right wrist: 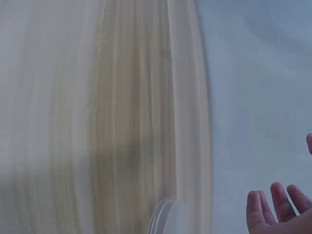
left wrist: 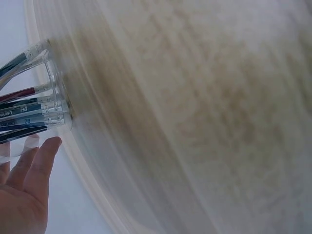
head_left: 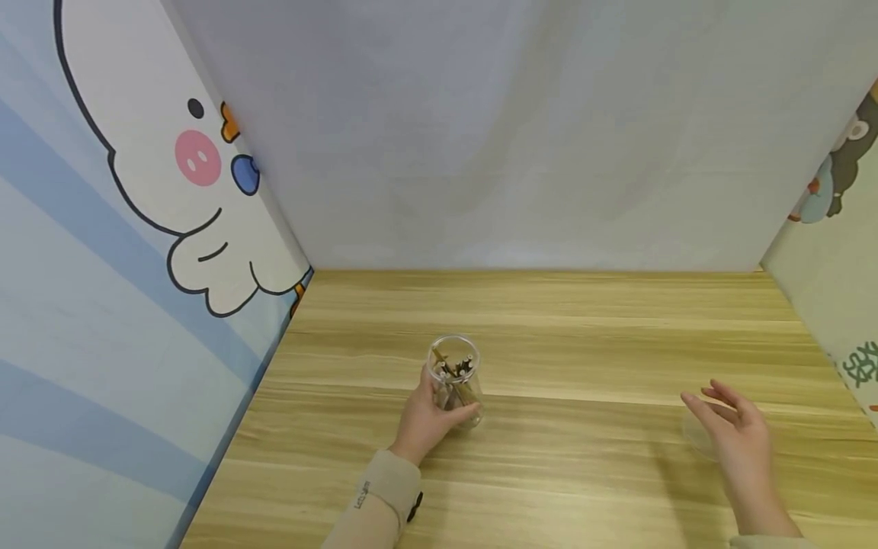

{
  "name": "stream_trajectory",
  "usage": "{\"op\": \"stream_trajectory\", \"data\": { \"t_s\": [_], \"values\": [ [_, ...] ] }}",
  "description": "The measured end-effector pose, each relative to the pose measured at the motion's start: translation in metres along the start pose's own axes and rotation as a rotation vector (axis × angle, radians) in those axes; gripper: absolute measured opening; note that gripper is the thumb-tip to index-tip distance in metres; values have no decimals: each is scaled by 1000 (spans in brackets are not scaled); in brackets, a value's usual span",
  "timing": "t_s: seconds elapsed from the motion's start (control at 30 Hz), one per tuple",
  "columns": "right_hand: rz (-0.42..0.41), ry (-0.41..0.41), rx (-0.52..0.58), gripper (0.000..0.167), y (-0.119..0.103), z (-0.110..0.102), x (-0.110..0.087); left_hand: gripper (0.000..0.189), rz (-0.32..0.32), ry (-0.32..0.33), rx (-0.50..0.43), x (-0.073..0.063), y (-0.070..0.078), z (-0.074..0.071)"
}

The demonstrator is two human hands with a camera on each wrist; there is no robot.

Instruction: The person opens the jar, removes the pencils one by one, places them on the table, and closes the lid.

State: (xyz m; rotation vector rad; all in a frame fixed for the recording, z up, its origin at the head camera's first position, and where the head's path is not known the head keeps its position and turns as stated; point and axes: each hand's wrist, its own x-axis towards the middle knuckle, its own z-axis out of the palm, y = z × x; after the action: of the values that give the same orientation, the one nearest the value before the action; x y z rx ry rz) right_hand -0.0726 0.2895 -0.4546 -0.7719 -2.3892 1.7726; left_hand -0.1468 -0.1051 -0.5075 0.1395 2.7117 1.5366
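Note:
In the head view my left hand [head_left: 427, 419] grips a clear glass jar [head_left: 473, 412] from its left side, thumb across the near side. Several pencils [head_left: 458, 370] stand inside the jar, leaning. The left wrist view shows dark pencils [left wrist: 24, 111] through the glass, some printed HB and 2B, with my left fingers [left wrist: 41, 165] beside the jar. To the right, my right hand [head_left: 741, 438] hovers over the table, fingers loosely bent with nothing between them. Under it lies a pale translucent lid [head_left: 696, 433], partly hidden; its ridged rim [right wrist: 165, 217] shows in the right wrist view.
Both hands are over a wood-grain table [head_left: 569, 335]. A plain grey-white wall [head_left: 521, 152] rises behind its far edge. Cartoon-printed panels flank it: a left panel [head_left: 123, 328] with a white bird, and a pale right panel [head_left: 830, 290].

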Motion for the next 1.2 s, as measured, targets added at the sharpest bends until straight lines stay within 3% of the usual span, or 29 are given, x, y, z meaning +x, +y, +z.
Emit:
{"op": "stream_trajectory", "data": {
  "t_s": [0.17,0.4,0.63,0.87,1.2],
  "values": [
    [-68,1,109,69,-16,16,-6,104,-2,-1,1,0,0,0],
    [-88,-35,228,47,-34,35,-12,106,7,7,13,-2,0,-1],
    [-193,-94,119,45,-48,52,-22,106,0,2,15,-2,2,-2],
    [-228,-158,177,30,-59,71,-30,104,-17,-4,-12,-4,4,-2],
    [-255,-209,196,37,-81,103,-43,103,3,-3,-24,-3,5,-2]
  ]
}}
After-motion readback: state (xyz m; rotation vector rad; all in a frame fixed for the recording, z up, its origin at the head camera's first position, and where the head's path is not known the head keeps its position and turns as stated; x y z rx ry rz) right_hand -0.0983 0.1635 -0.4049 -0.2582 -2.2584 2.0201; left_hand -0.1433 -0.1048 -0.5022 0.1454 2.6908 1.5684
